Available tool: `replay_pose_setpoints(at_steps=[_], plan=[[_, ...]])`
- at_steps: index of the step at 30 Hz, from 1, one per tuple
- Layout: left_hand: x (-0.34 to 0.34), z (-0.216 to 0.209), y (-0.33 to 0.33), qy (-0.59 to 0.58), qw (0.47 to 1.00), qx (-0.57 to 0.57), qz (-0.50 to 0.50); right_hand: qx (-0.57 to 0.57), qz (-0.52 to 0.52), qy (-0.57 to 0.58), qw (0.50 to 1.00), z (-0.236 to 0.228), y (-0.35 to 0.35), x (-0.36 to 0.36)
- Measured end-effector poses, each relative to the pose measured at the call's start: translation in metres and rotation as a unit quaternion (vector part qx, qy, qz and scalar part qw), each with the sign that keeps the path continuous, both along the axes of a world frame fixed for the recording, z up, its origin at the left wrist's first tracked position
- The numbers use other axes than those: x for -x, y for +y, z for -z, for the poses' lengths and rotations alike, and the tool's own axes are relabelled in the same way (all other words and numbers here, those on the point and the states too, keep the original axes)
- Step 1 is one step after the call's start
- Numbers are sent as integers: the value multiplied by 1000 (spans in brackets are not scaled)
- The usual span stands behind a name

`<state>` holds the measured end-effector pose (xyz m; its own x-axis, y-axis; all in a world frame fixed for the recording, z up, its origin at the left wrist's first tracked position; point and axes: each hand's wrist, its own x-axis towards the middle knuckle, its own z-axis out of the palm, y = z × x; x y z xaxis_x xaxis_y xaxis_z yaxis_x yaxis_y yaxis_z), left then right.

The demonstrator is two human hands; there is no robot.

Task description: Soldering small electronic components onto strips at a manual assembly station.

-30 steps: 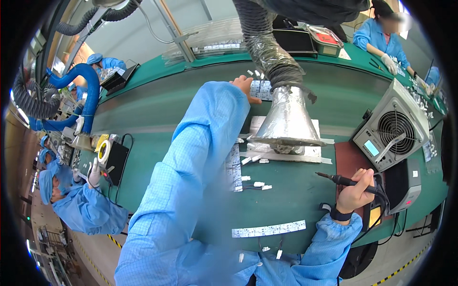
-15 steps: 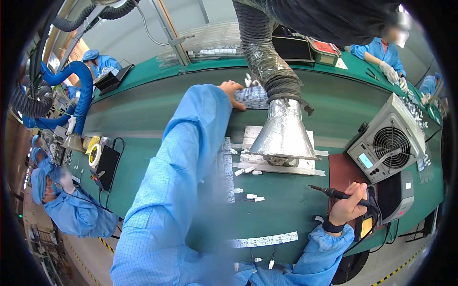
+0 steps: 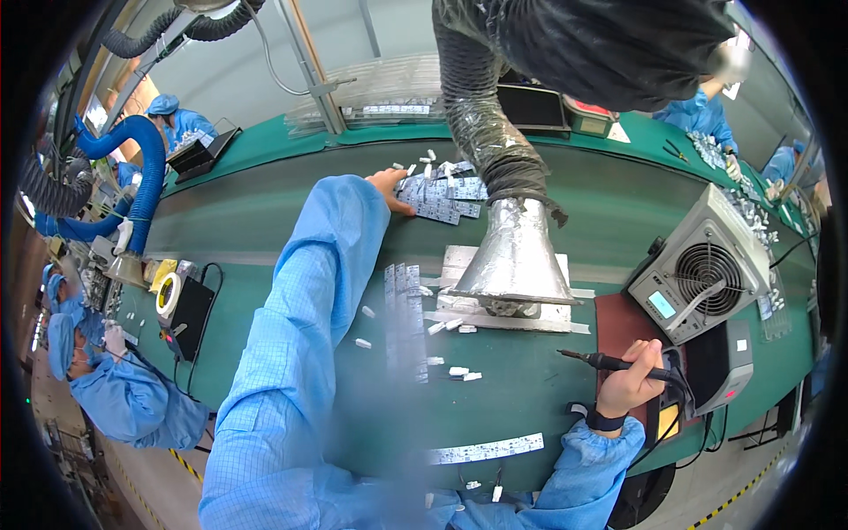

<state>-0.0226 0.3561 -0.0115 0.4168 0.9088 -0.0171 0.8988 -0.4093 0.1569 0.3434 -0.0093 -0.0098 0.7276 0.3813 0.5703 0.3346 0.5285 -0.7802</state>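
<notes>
While the left hand (image 3: pixel 389 187) stretches far across the green bench (image 3: pixel 247 212), its fingers rest flat on a pile of small circuit boards (image 3: pixel 439 196) just beside the silver fume hood (image 3: pixel 515 256). Right hand (image 3: pixel 632 384), grip wrapped tight around a soldering iron (image 3: pixel 609 361), hovers near the control box (image 3: pixel 698 265).

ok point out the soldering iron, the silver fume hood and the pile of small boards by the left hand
soldering iron (image 3: pixel 609 360), head view, on its dark handle
silver fume hood (image 3: pixel 517 256), head view, on the flared cone
pile of small boards (image 3: pixel 442 196), head view, middle of the pile
</notes>
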Motion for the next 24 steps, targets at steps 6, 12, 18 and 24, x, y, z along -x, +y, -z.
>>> replay_pose_setpoints(at_steps=[6,12,18,24], plan=[[-20,13,14,-175,968,158,86,50,19,-12,998,5,-5,3],[-47,16,21,-177,973,130,70,74,19,-2,997,-5,-8,10],[-85,-7,-1,-38,998,13,40,71,30,-13,997,-3,-6,3],[-93,1,4,-43,998,0,38,68,30,-10,997,-4,-5,3]])
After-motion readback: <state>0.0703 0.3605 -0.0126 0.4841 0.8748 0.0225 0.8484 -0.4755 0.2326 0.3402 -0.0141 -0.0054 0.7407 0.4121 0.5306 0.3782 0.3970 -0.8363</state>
